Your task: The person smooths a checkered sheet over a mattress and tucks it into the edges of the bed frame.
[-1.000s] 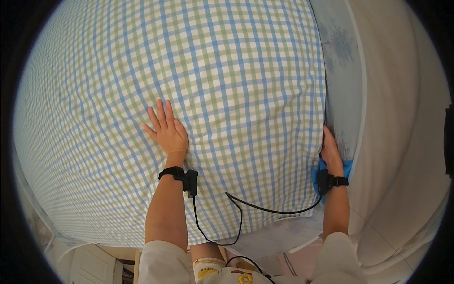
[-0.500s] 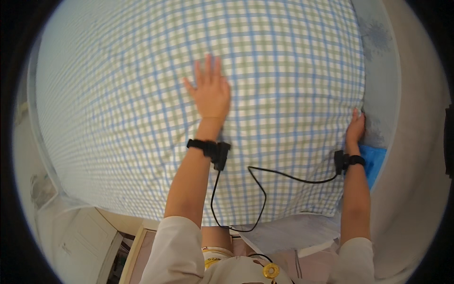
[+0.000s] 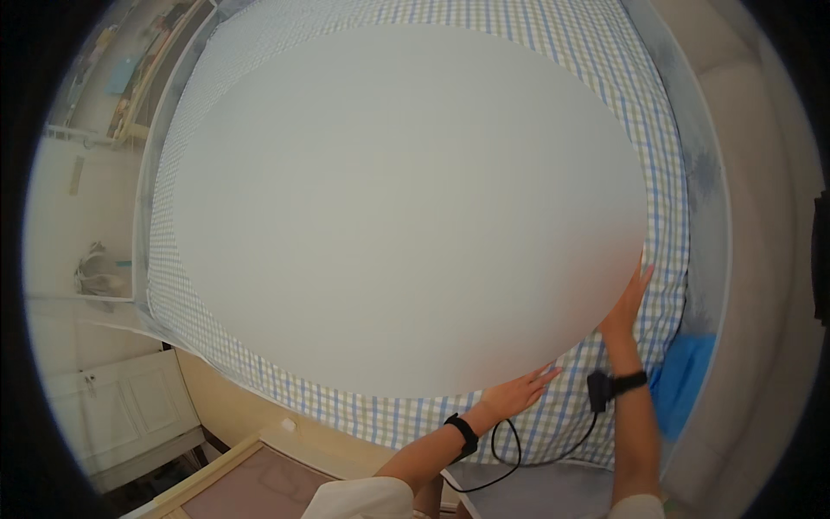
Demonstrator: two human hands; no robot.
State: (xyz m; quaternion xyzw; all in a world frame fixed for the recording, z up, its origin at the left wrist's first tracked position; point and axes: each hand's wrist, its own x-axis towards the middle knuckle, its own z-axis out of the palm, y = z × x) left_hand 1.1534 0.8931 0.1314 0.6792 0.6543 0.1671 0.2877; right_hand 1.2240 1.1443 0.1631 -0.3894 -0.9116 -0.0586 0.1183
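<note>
A checked sheet (image 3: 667, 199) in white, blue and green covers the bed before me. A large pale, blurred oval hides its middle. Near the sheet's front edge, my left hand (image 3: 516, 394) lies with fingers stretched towards the right on the checks. My right hand (image 3: 624, 313) rests on the sheet farther right, its visible fingers extended; the blur hides part of it. Neither hand shows anything held. Black straps circle both wrists, and a black cable (image 3: 553, 460) loops between them across the sheet.
A blue cloth-like item (image 3: 687, 385) lies beside my right forearm. A grey padded side (image 3: 707, 182) borders the bed on the right. White cabinet doors (image 3: 134, 411) stand at lower left, with shelves (image 3: 143, 69) at upper left.
My left hand has moved right and nearer the front edge from the sheet's middle. My right hand has left the sheet's right edge and now lies on top. The view has shifted.
</note>
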